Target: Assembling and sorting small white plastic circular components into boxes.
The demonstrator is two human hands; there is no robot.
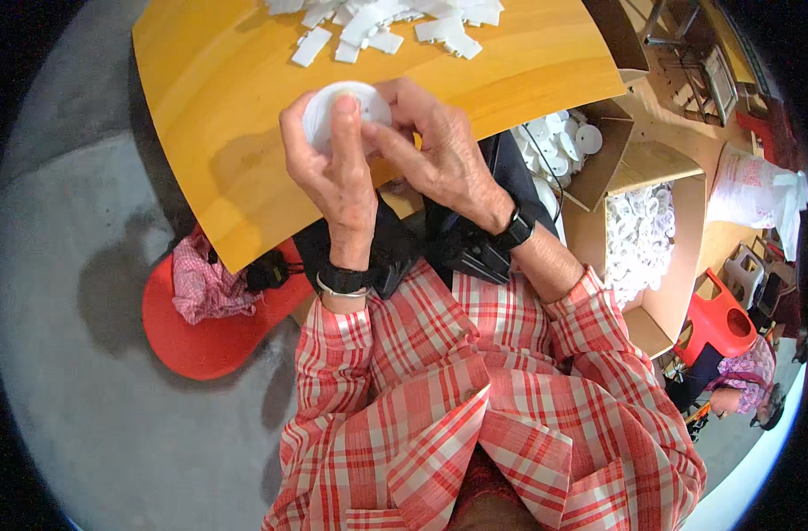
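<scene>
Above the table's near edge, a round white plastic disc [375,103] is held up between both hands. My left hand [333,168] is wrapped round its left side, with the thumb lying over its face. From the right, my right hand [439,155] pinches at the disc's lower right rim with thumb and forefinger; whether a small part sits in that pinch is hidden. Farther off on the yellow wooden table [245,88] lies a heap of flat white plastic pieces [369,22].
To the right stand a cardboard box of white round parts [559,146] and another box of small white ring-like parts [638,239]. A red stool [200,345] with a checked cloth [205,283] is at left. Another person [745,376] sits far right, near a red plastic stool [718,319].
</scene>
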